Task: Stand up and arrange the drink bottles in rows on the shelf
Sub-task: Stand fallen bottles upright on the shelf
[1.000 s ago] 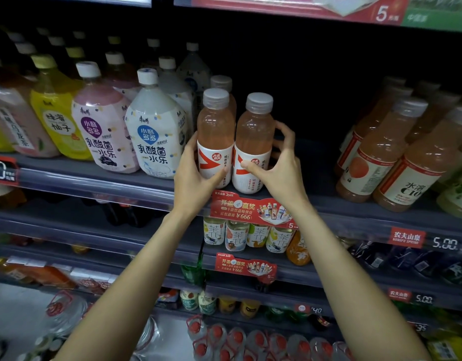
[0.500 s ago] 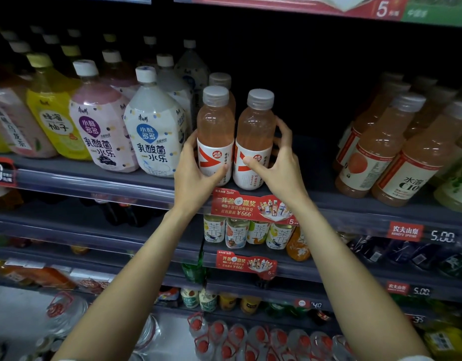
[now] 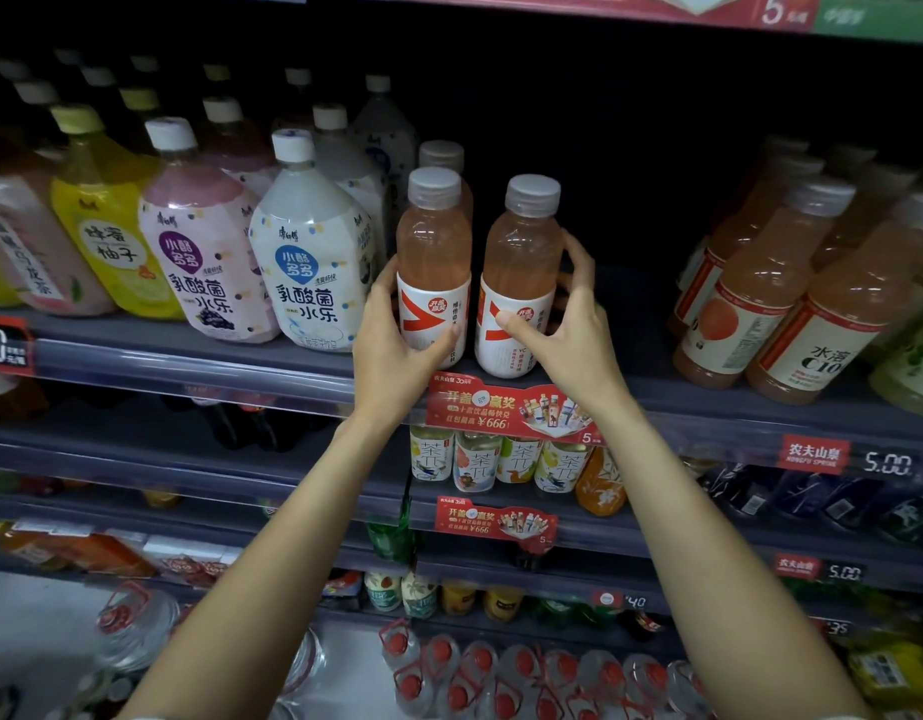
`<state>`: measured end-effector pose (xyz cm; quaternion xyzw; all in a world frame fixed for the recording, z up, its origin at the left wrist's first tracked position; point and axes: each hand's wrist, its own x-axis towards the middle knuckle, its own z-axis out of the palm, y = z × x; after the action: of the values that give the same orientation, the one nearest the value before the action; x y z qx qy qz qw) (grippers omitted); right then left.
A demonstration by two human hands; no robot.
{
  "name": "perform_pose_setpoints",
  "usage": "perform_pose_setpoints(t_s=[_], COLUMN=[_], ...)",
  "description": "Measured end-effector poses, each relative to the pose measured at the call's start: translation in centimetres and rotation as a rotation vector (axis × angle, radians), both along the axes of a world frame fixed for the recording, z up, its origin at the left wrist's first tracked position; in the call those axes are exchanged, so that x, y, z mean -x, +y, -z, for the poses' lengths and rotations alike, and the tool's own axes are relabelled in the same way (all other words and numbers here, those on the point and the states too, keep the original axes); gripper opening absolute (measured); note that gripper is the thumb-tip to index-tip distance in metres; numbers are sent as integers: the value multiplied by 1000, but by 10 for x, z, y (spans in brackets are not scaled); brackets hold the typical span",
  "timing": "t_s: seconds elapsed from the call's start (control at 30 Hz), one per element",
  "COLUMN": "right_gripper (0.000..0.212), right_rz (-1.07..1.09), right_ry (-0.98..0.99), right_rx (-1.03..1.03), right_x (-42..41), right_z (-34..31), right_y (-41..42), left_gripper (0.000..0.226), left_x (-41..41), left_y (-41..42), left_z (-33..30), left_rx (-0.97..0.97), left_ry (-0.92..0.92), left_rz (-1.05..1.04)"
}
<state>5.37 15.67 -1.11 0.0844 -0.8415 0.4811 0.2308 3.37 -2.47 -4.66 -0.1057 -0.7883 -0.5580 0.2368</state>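
Two pink drink bottles with grey caps and red-and-white labels stand upright at the front of the grey shelf (image 3: pixel 656 402). My left hand (image 3: pixel 397 350) grips the left pink bottle (image 3: pixel 433 252) low around its label. My right hand (image 3: pixel 568 330) grips the right pink bottle (image 3: pixel 521 257), thumb on the label front and fingers round the far side. A small gap separates the two bottles. A third grey-capped bottle (image 3: pixel 442 154) stands right behind the left one, mostly hidden.
Large white (image 3: pixel 308 252), pink (image 3: pixel 199 241) and yellow (image 3: pixel 105 220) bottles fill the shelf to the left. Peach-coloured bottles (image 3: pixel 760 283) lean in rows on the right. Dark open shelf lies between them and behind my right hand. A red promo tag (image 3: pixel 506 413) hangs on the shelf edge.
The right bottle has shifted slightly right, opening a small gap between the two bottles. Both hands keep their grips and the view has drifted a little.
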Motion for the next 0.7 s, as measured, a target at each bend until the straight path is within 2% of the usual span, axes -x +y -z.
perform_pose_setpoints(t_s=[0.3, 0.4, 0.47, 0.53, 0.6, 0.7], right_gripper=[90, 97, 94, 76, 50, 27], right_rz=[12, -7, 30, 120, 231, 379], right_ry=[-31, -92, -137, -63, 141, 402], right_rx=[26, 5, -44, -132, -259, -380], right_x=[-6, -12, -21, -35, -51, -69], right_z=[-1, -3, -4, -6, -7, -5], right_y=[-1, 1, 5, 12, 25, 58], left_gripper=[88, 73, 57, 41, 31, 26], left_x=[-4, -27, -47, -60, -60, -56], left_y=[-1, 2, 8, 16, 29, 61], left_z=[1, -5, -8, -10, -13, -23], left_rx=[-34, -107, -140, -101, -6, 104], left_ry=[-15, 44, 161, 355, 546, 677], left_rz=[0, -63, -114, -83, 32, 212])
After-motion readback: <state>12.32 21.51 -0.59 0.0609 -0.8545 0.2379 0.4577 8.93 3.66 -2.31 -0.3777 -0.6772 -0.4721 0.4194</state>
